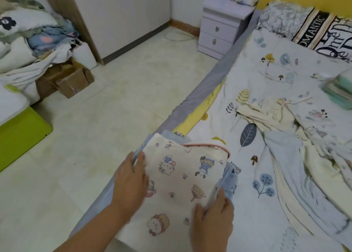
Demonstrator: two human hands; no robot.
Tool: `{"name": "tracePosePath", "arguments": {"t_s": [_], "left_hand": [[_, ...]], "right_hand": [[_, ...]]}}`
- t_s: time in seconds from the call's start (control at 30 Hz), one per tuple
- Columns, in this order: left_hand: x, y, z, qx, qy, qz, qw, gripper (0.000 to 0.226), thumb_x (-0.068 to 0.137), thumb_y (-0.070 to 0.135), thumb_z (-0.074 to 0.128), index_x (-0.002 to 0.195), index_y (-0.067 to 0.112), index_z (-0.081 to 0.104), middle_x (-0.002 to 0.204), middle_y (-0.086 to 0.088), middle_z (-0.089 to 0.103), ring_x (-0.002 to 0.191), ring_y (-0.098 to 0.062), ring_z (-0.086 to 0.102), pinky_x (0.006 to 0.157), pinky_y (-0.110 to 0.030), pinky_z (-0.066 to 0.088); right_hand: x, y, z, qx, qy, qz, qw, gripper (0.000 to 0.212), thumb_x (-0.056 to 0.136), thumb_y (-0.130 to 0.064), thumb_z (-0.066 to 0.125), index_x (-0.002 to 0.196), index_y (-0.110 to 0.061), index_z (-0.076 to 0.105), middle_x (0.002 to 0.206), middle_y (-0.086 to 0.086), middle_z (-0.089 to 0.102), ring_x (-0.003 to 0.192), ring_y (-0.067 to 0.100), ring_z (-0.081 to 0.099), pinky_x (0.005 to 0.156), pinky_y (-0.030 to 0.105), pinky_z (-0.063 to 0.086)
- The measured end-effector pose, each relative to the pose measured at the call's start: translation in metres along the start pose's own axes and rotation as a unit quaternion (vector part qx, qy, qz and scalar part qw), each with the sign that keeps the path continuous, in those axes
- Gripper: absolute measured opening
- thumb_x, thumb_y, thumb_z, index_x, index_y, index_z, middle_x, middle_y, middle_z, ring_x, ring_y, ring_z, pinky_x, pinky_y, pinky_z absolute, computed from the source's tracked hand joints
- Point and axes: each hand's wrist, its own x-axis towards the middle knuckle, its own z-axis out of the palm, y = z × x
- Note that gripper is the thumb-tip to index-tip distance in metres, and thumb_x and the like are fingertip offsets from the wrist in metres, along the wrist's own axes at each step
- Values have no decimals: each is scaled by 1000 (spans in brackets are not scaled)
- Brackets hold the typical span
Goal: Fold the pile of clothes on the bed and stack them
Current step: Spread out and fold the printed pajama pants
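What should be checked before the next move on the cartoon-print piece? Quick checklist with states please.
1. Left hand on the cartoon-print garment: ok, it rests flat on the left edge.
2. Right hand on the garment: ok, its fingers hold the right edge by the blue clothing underneath.
3. Garment folded square: cannot tell, the near end is cut off by the frame.
4. Support under the stack: not ok, it sits right at the bed edge, the blue layer poking out floor-side.
5. Clothes left to fold: not ok, a loose pile lies unfolded to the right.
6. Finished stack nearby: cannot tell, the folded greenish items are blurred.
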Motion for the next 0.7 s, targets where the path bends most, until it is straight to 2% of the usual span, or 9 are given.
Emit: {"name": "tracePosePath", "arguments": {"t_s": [0.07, 0.13, 0.17, 0.23, 0.3, 0.37, 0.53, 0.6, 0.7], "left_hand": [[-1, 5, 2, 80, 43, 158, 983, 57, 86, 26, 48, 140, 15, 33, 142, -16, 37, 125, -30, 37, 104, -47, 30], [-4, 4, 9, 151, -9, 262, 953, 51, 96, 41, 23, 140, 20, 38, 148, -8, 35, 133, -28, 32, 112, -43, 10], [-4, 3, 11, 175, -84, 245, 950, 56, 98, 46, 13, 139, 21, 43, 147, -7, 38, 133, -28, 37, 111, -42, 8], [-2, -1, 19, 197, -156, 186, 950, 68, 94, 54, 0, 140, 25, 41, 148, -6, 35, 133, -29, 40, 109, -43, 8], [1, -4, 29, 193, -200, 170, 945, 77, 79, 66, -18, 146, 34, 3, 155, -3, -7, 144, -26, -1, 113, -43, -8], [4, -9, 38, 179, -223, 163, 944, 79, 61, 71, -34, 134, 40, -27, 142, 4, -39, 134, -20, -34, 111, -42, -21], [6, 2, 21, 189, -249, 155, 937, 100, 51, 73, -36, 142, 32, -23, 146, 2, -35, 139, -18, -28, 113, -45, -14], [3, 11, 7, 186, -251, 137, 940, 88, 72, 72, -16, 148, 29, -10, 154, 2, -22, 144, -18, -15, 115, -44, -10], [-3, 28, -19, 150, -231, 127, 953, 59, 97, 51, 23, 149, 28, 9, 158, 4, 4, 145, -13, 4, 116, -37, -2]], "right_hand": [[2, -5, 4, -63, 72, -115, 989, 65, 67, -23, 66, 126, 2, 53, 121, 32, 53, 105, 45, 54, 80, 52, 49], [-2, -7, 12, -143, 13, -191, 971, 66, 76, -43, 44, 128, -3, 55, 132, 29, 49, 124, 39, 41, 98, 53, 36], [-2, -4, 18, -169, -46, -192, 966, 69, 80, -49, 38, 133, -7, 50, 140, 27, 42, 133, 38, 32, 104, 54, 28], [4, 8, 33, -208, -145, -174, 951, 73, 90, -59, 26, 150, -18, 15, 156, 16, -4, 142, 31, -11, 114, 52, 4], [12, 21, 44, -207, -188, -155, 947, 73, 91, -63, 17, 148, -27, -13, 141, 1, -40, 126, 19, -41, 112, 45, -14], [16, 25, 47, -209, -192, -153, 946, 73, 90, -63, 15, 147, -28, -16, 136, -1, -44, 127, 17, -41, 112, 44, -13], [15, 15, 29, -201, -216, -152, 943, 70, 94, -57, 19, 149, -23, -7, 153, 5, -27, 142, 24, -22, 115, 45, -6], [12, 10, 14, -178, -226, -148, 946, 67, 96, -52, 22, 150, -23, -4, 156, 6, -18, 144, 24, -16, 116, 43, -3], [5, 3, -11, -115, -221, -153, 956, 60, 97, -46, 29, 149, -25, 7, 158, 2, -3, 145, 20, -2, 118, 34, 3]]}}
